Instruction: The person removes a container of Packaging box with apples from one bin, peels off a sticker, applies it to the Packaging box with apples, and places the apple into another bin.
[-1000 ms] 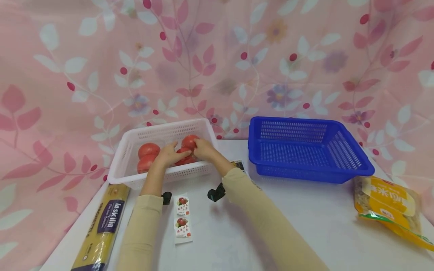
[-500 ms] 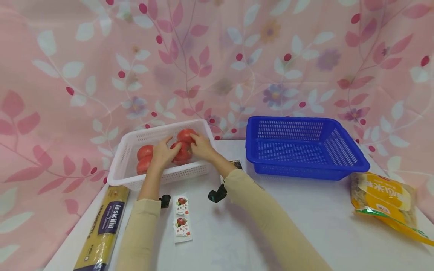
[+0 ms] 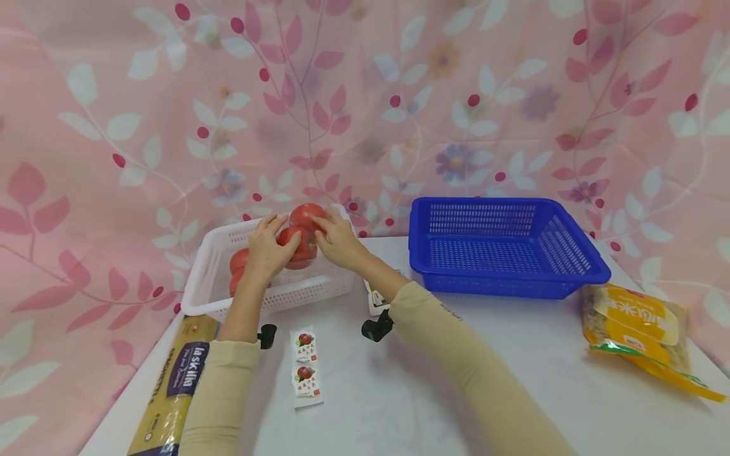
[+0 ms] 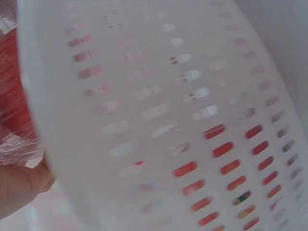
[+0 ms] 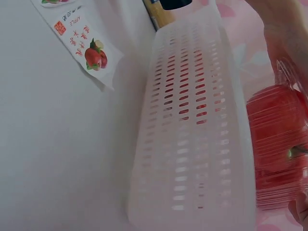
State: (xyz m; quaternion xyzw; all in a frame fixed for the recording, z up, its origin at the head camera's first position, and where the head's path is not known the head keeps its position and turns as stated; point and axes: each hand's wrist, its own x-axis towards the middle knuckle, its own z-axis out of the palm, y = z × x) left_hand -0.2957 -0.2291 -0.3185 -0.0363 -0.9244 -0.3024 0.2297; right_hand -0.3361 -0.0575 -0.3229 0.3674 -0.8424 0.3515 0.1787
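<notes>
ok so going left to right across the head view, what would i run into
By their middles: spaghetti pack → left hand → wrapped red fruit between the hands → right hand → blue basket → yellow bag

Table (image 3: 365, 411): white top;
White basket (image 3: 313, 290): by the far edge, toward the left corner; slightly skewed;
Blue basket (image 3: 507, 284): by the far edge, toward the right corner;
Spaghetti pack (image 3: 178, 373): along the left edge, beside the white basket;
Yellow bag (image 3: 641, 326): at the right edge, near the blue basket;
Sticker strip (image 3: 306, 367): left of centre;
Printed packet (image 3: 377, 301): between the baskets, partly hidden
</notes>
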